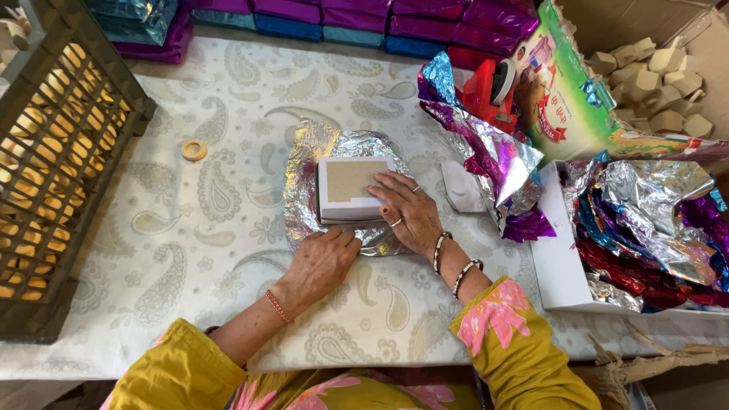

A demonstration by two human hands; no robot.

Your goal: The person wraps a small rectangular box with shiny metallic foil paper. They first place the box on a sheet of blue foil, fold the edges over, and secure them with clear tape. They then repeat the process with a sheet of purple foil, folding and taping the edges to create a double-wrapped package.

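I am working with a single view: the head camera is looking almost straight down from above the person's shoulders, sitting close over the table with its paisley cloth. It is facing away from the body, so the sleeves are entering from the bottom edge and the far table edge is running along the top. No second view is sharing this scene.

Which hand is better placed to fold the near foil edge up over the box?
Probably the left hand: it already touches the foil sheet's near edge, while the right hand rests on the box.
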